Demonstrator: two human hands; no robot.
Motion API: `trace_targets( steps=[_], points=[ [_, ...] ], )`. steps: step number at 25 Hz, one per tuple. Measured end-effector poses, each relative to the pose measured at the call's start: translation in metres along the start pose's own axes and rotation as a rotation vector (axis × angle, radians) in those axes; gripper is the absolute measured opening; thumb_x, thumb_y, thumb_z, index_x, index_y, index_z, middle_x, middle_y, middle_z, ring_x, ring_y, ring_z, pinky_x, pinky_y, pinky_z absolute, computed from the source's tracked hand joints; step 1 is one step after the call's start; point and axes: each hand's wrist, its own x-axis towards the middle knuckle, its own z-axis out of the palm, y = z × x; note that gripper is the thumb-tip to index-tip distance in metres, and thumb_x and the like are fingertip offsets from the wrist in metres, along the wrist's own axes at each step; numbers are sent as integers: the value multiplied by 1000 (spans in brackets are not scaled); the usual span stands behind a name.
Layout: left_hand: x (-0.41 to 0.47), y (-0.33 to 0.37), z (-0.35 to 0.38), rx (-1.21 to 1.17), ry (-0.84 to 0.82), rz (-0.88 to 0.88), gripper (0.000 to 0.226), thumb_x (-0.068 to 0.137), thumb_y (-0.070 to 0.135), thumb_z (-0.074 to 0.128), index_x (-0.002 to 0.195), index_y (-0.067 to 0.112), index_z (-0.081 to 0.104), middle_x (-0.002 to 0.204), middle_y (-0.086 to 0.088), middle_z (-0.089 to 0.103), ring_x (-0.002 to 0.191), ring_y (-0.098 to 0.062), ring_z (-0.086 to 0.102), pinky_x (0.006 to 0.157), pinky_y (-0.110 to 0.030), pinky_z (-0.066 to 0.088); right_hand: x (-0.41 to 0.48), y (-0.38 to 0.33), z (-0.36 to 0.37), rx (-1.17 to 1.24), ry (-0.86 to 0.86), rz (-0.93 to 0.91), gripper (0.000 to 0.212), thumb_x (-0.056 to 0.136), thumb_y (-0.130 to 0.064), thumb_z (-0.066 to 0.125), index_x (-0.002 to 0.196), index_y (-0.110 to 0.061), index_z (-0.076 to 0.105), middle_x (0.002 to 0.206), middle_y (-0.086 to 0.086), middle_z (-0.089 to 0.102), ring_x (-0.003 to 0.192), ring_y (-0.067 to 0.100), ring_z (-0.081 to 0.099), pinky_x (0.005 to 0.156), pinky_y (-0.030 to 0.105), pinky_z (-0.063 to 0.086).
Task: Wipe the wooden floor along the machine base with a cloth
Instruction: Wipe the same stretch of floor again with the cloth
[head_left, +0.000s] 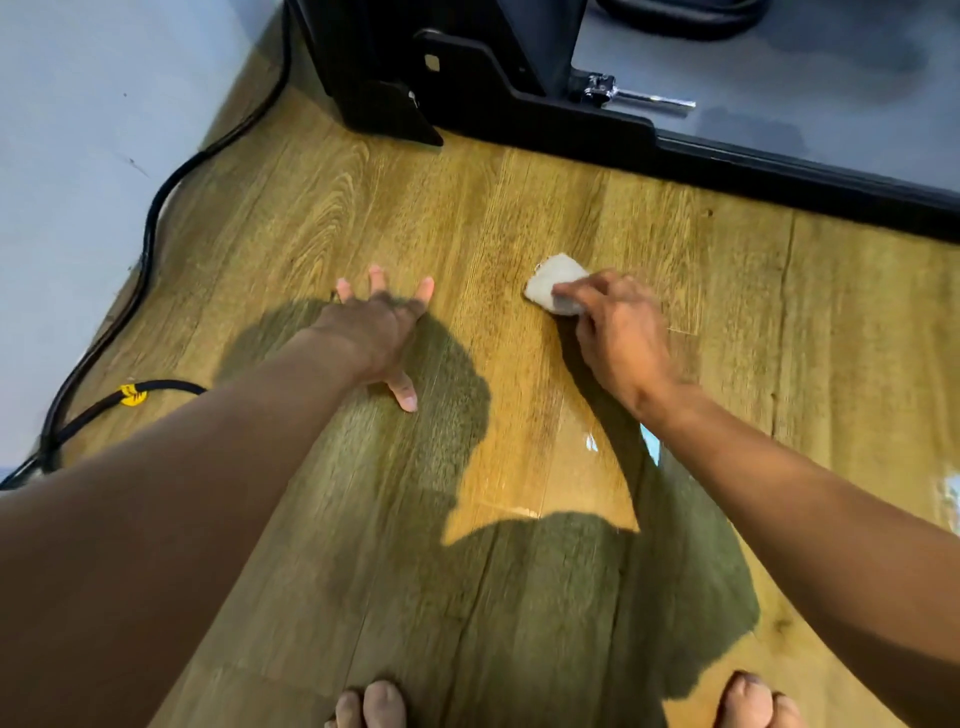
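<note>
Right hand (621, 332) atop cloth (553, 283)

Off-white, faintly greyish cloth (550, 283) under the fingers (597, 286) of the right hand (623, 338). Golden-brown wooden floor (363, 208), dark grain streaks and arched whorls beyond the fingers (375, 278) of the left hand (382, 332). Black machine base (779, 171) farther past the fingertips. Black cable (156, 208) with yellow tag (132, 395), left of the left fingers, along a pale grey surface (78, 130).

Black cable (149, 234) snakes along the left side by a grey surface (78, 130), yellow tie (133, 395) on it. Chrome pin (639, 97) up top, bare toes (384, 704) at the bottom.
</note>
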Motion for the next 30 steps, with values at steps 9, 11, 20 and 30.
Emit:
trace_targets(
  steps=[9, 11, 20, 30],
  points=[
    [-2, -2, 3, 1, 35, -2, 140, 55, 54, 84, 144, 42, -23, 156, -13, -21, 143, -44, -6, 109, -60, 25, -65, -18, -1, 18, -135, -212, 43, 84, -10, 66, 125, -19, 60, 120, 7, 60, 105, 25, 56, 89, 44, 50],
    [-3, 2, 7, 40, 103, 53, 138, 56, 50, 86, 145, 44, -19, 159, -9, -13, 145, -39, 2, 108, -58, 28, -101, -31, 6, 37, -112, -271, 41, 83, -13, 63, 123, -20, 61, 118, 7, 62, 103, 24, 57, 89, 41, 51],
    [-5, 6, 5, -145, 124, 95, 121, 56, 65, 79, 151, 37, 10, 160, 6, 1, 145, -28, 12, 112, -52, 24, -105, -2, -13, -12, -92, -320, 36, 85, -7, 64, 120, -15, 63, 118, 10, 64, 104, 28, 58, 89, 45, 50],
    [-7, 72, 11, -172, 160, 176, 126, 60, 53, 82, 149, 42, -5, 157, 1, -20, 145, -29, -12, 113, -58, 18, -107, 22, -18, -50, -110, -410, 39, 82, -12, 64, 121, -15, 62, 117, 10, 61, 102, 27, 58, 87, 47, 49]
  ],
)
